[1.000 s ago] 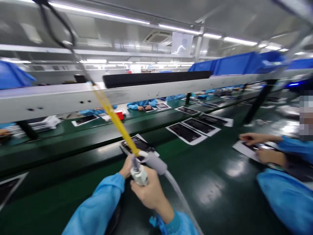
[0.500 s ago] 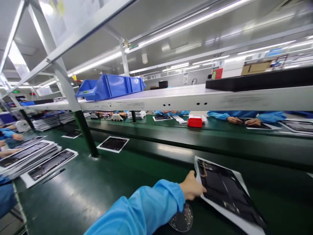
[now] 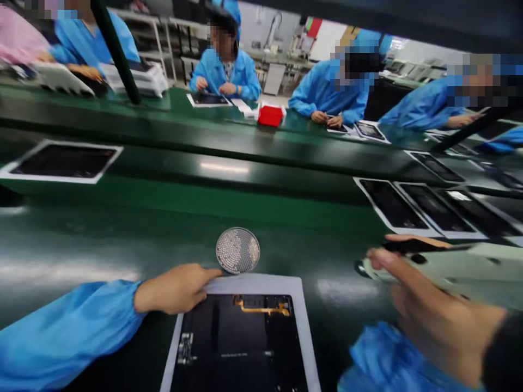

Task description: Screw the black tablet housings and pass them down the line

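A black tablet screen panel (image 3: 241, 340) with an orange flex cable near its far edge lies before me on a white backing sheet (image 3: 269, 283). My left hand (image 3: 175, 288) grips the sheet's far left corner, its index finger along the edge. Just beyond that edge sits a round clear dish (image 3: 237, 250) dotted with small pieces, apparently screws. On the right, my right hand (image 3: 433, 316) is wrapped around a pale green electric screwdriver (image 3: 469, 272) with a black lever, above the bench. The tool's rear runs out of view.
On the left, another panel (image 3: 65, 160) lies on the green bench (image 3: 163, 218). Several panels (image 3: 394, 204) lie in a row at right. Across the bench, co-workers in blue coats sit near a red bin (image 3: 270, 115). A dark green post (image 3: 118, 54) stands at upper left.
The view has swung down and right. My left hand has brought the panel in front of me, laid flat near the dish. My right hand with the screwdriver has come into view.
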